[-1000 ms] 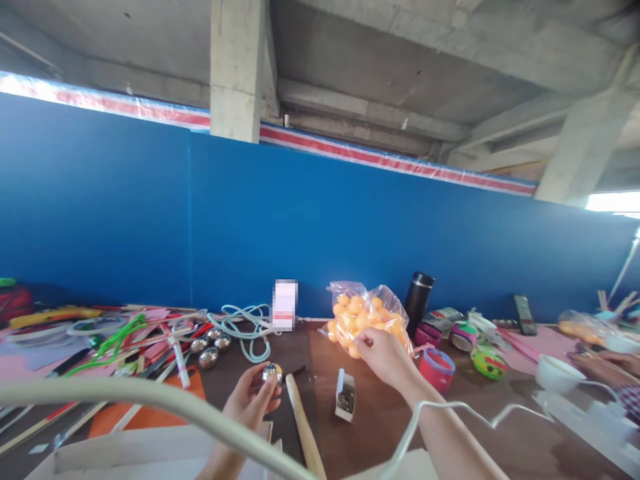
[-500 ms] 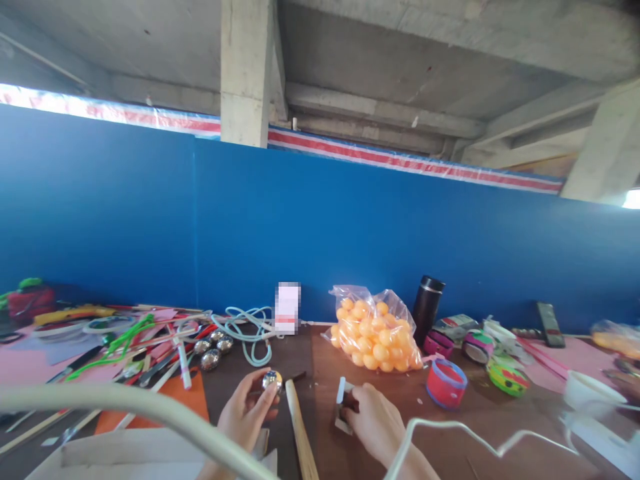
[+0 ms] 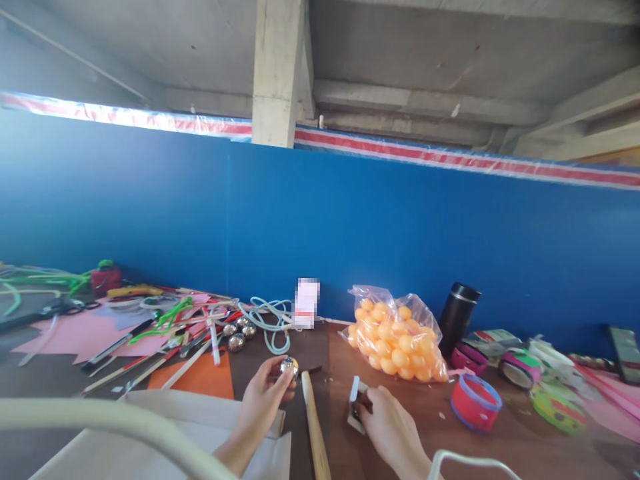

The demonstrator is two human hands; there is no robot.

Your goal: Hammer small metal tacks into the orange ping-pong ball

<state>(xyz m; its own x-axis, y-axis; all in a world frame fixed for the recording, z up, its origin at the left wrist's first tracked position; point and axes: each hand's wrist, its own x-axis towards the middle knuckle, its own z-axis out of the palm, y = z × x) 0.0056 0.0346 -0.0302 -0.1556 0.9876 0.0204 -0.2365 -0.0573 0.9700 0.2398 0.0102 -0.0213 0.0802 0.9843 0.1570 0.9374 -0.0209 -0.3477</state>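
Observation:
My left hand (image 3: pixel 265 399) holds a small shiny silver ball (image 3: pixel 288 365) pinched between thumb and fingertips, just above the brown table (image 3: pixel 430 440). My right hand (image 3: pixel 387 427) rests on the table with its fingertips dipped into a small open white box (image 3: pixel 356 407) of dark bits. Between the hands lies a wooden hammer handle (image 3: pixel 314 427), its dark head near the ball. A clear bag of orange balls (image 3: pixel 395 337) stands just beyond the box.
Three more silver balls (image 3: pixel 239 333) lie by a pale blue cord (image 3: pixel 267 320). Sticks, tools and pink paper (image 3: pixel 75 333) litter the left side. A black flask (image 3: pixel 457 320), tape rolls (image 3: pixel 474 401) and a phone (image 3: pixel 625 343) sit right. A blue wall closes the back.
My right hand came down from the bag of orange balls to the small white box. My left hand kept hold of the silver ball. The view swung left.

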